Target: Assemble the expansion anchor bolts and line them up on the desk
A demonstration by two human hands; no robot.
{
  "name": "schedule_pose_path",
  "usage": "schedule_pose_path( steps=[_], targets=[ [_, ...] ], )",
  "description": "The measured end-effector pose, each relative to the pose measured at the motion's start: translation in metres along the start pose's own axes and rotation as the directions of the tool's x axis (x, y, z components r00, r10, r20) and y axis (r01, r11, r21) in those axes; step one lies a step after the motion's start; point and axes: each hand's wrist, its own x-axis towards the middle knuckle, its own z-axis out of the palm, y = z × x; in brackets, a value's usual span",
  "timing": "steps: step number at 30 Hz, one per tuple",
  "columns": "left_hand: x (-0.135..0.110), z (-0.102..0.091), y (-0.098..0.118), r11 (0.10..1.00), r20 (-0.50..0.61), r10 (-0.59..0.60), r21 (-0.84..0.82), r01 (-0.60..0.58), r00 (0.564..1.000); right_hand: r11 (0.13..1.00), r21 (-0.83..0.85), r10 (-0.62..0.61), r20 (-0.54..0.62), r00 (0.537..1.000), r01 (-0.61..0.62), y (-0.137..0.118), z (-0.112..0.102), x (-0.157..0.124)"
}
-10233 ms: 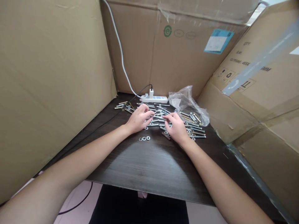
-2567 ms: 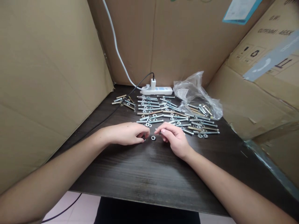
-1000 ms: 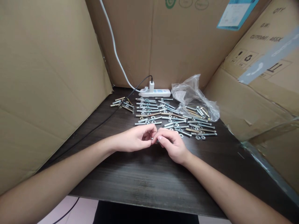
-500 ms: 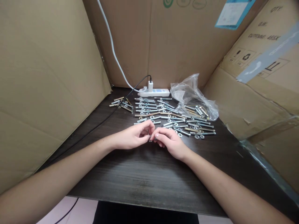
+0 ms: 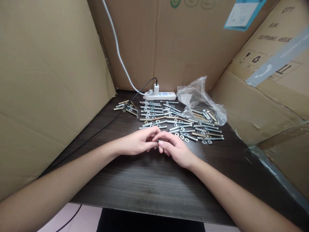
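My left hand (image 5: 140,143) and my right hand (image 5: 175,149) meet fingertip to fingertip over the dark table (image 5: 149,180). Both are pinched on a small metal part (image 5: 158,141), most of it hidden by the fingers. Just beyond my hands lies a spread of silver bolts (image 5: 169,120) with loose washers and nuts (image 5: 185,139) among them. A smaller group of bolts (image 5: 126,108) sits at the far left of the spread.
A white power strip (image 5: 160,95) with a plugged charger lies at the back, its white cable climbing the cardboard. A crumpled clear plastic bag (image 5: 200,103) holds more hardware at the right. Cardboard boxes (image 5: 48,80) wall in the table on three sides.
Over ten seconds my hands left the bolt pile and came nearer to me. In the last second the pinched fingertips stayed together, shifting only slightly.
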Motion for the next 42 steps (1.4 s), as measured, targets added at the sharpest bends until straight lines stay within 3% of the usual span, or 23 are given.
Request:
schedule_pose_path(
  steps=[4, 13, 24, 31, 36, 42],
  targets=[
    [0.0011, 0.0012, -0.0043, 0.999, 0.028, -0.019, -0.045, 0.021, 0.999, 1.0, 0.002, 0.016, -0.034, 0.999, -0.015, 0.0034, -0.0019, 0.0005],
    [0.0024, -0.0019, -0.0057, 0.972, -0.125, 0.047, 0.236, -0.016, 0.991, 0.997, 0.066, 0.052, -0.054, 0.997, -0.048, 0.0012, -0.0036, 0.0017],
    [0.0021, -0.0011, -0.005, 0.973, -0.145, 0.056, 0.23, -0.021, 0.988, 1.0, 0.021, 0.017, -0.109, 0.994, -0.014, 0.0003, -0.0045, 0.0011],
    [0.0005, -0.0029, -0.0033, 0.942, -0.176, 0.076, 0.336, -0.013, 0.981, 0.997, 0.064, 0.048, -0.097, 0.994, -0.042, -0.005, -0.0023, 0.0016],
    [-0.0003, -0.0006, -0.0025, 0.939, -0.201, 0.128, 0.341, -0.053, 0.971, 0.986, 0.162, 0.054, -0.127, 0.99, -0.033, -0.0041, -0.0007, 0.0012],
    [0.0006, -0.0022, -0.0029, 0.896, -0.174, 0.1, 0.444, -0.013, 0.98, 0.96, 0.272, 0.127, -0.189, 0.974, -0.073, 0.0004, -0.0036, 0.003]
  ],
)
